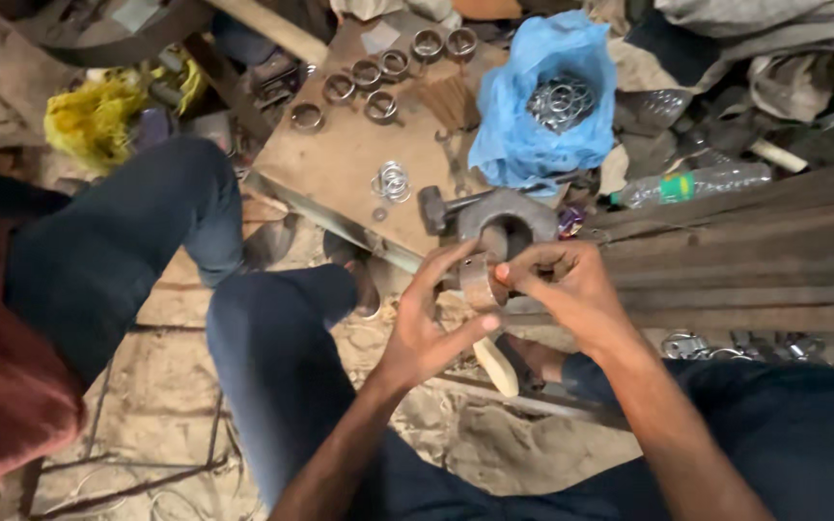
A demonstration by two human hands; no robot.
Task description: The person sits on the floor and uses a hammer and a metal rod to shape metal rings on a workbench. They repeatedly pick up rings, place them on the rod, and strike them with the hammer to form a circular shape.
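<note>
My left hand (429, 323) and my right hand (571, 289) meet over a short metal sleeve (477, 282), a rusty ring-shaped part. The right thumb and fingers pinch its right side; the left fingers spread around its left side and touch it. Just behind it sits a heavy round steel die (506, 218) with a hole in its middle. A hammer (436, 207) lies next to the die on the wooden board (340, 159). A pale wooden handle (497, 365) pokes out below my hands.
Several metal rings (369, 77) line the board's far edge, with thin wire rings (391, 180) in the middle. A blue plastic bag (542, 96) holds shiny rings. Another person's legs in dark trousers (118, 251) are at left. A plastic bottle (697, 183) lies at right.
</note>
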